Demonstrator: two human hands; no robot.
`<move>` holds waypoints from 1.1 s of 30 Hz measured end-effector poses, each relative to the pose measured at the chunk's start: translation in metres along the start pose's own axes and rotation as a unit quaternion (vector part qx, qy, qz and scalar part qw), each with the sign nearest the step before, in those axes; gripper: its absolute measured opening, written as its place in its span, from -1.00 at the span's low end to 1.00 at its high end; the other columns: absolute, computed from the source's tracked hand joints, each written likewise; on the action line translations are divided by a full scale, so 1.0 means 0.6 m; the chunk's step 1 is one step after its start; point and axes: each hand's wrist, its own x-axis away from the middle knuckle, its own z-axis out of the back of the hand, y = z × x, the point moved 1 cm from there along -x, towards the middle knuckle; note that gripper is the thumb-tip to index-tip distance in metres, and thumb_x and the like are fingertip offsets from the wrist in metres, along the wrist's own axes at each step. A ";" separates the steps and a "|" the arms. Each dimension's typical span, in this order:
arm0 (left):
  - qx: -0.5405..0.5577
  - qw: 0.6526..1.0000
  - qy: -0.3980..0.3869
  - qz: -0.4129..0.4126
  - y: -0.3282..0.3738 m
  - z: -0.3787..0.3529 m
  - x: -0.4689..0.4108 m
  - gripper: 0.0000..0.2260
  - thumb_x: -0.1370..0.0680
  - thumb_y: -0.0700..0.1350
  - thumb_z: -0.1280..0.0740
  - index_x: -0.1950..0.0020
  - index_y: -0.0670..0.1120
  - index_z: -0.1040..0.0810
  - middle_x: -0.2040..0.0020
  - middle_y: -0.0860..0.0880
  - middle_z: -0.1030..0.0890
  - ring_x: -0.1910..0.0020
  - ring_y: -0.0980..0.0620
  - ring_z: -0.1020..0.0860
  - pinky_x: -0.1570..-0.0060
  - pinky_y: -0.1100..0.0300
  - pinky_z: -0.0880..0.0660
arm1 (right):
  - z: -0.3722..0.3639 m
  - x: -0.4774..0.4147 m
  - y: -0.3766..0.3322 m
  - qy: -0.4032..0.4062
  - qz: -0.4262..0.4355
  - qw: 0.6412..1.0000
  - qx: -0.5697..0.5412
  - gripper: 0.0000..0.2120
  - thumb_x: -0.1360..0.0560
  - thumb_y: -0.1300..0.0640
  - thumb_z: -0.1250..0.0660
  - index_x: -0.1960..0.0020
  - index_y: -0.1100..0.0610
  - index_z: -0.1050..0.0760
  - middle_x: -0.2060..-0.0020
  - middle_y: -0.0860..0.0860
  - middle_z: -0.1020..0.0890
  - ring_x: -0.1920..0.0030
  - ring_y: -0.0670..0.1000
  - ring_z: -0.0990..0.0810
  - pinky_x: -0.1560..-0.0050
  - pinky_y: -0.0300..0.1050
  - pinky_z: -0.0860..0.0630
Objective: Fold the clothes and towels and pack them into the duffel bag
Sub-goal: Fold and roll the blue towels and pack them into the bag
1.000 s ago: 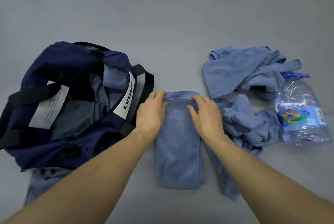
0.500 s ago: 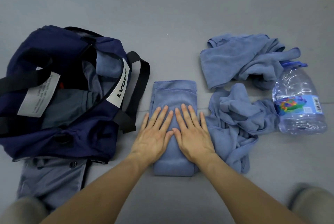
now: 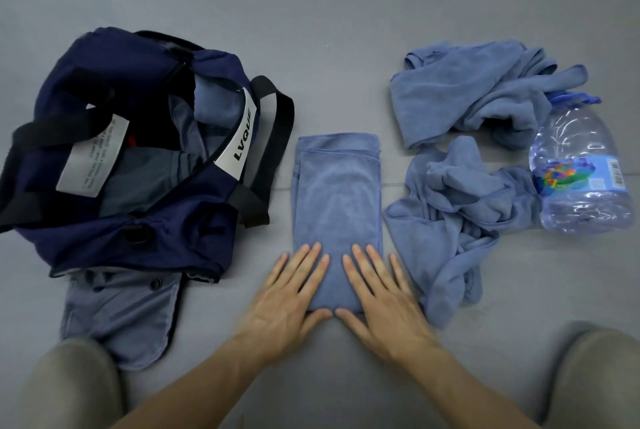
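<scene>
I've got my left hand (image 3: 287, 302) and right hand (image 3: 386, 300) flat, fingers straight, side by side on the lower end of the folded blue towel (image 3: 337, 200) at centre frame, its long axis running up-frame, with the duffel bag (image 3: 104, 234) at frame left, nearer my left hand.

The folded rectangular light-blue towel (image 3: 337, 207) is soft, matt cloth with a short nap that shows brushed streaks, and a stitched hem along its far end. Just right of it, the crumpled light-blue towel (image 3: 457, 221) and the second crumpled light-blue towel (image 3: 467, 93) beyond look like the same fuzzy matt cloth. Farther right, the clear plastic water bottle (image 3: 585, 214) is glossy and ribbed, with a shiny printed blue label (image 3: 578, 176) and a blue plastic cap (image 3: 575, 99). Left of the folded towel, the navy-blue duffel bag (image 3: 104, 231) is smooth woven cloth with a faint sheen. Its black straps (image 3: 273, 138) are matt webbing and its white tags (image 3: 242, 138) are flat and smooth. The grey-blue garment (image 3: 117, 318) under the bag is smooth matt cloth. The grey floor (image 3: 346, 13) is matt and even.
</scene>
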 end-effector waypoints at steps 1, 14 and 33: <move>0.006 1.000 -0.008 0.004 0.000 0.000 0.000 -0.28 -0.62 0.29 -0.14 -0.64 -0.11 -0.12 -0.65 -0.10 -0.07 -0.63 -0.06 -0.03 -0.54 -0.06 -0.03 | 0.001 -0.001 -0.001 -0.008 0.001 1.000 -0.003 -0.20 -0.56 -0.34 -0.13 -0.64 0.06 -0.02 -0.62 0.04 -0.08 -0.62 0.07 -0.02 -0.54 0.19 0.01; 0.033 0.998 0.022 -0.040 -0.036 0.018 -0.018 -0.27 -0.53 0.09 -0.28 -0.65 0.11 -0.05 -0.65 -0.12 -0.05 -0.63 -0.08 -0.01 -0.57 -0.09 0.01 | 0.017 -0.021 -0.001 -0.008 -0.020 1.000 -0.006 -0.35 -0.62 -0.22 -0.03 -0.63 0.02 -0.08 -0.62 -0.01 -0.12 -0.62 0.03 -0.03 -0.51 0.21 -0.04; 0.240 0.962 0.055 0.115 -0.065 0.105 -0.079 -0.63 -0.53 0.22 -0.37 -0.26 0.09 -0.56 -0.15 0.13 -0.65 -0.19 0.11 -0.58 -0.16 0.23 -0.50 | 0.120 -0.119 0.026 0.053 -0.067 0.979 -0.185 -0.73 -0.52 0.04 -0.27 -0.16 0.00 -0.62 0.04 -0.02 -0.71 -0.06 -0.03 -0.61 -0.34 0.10 -0.43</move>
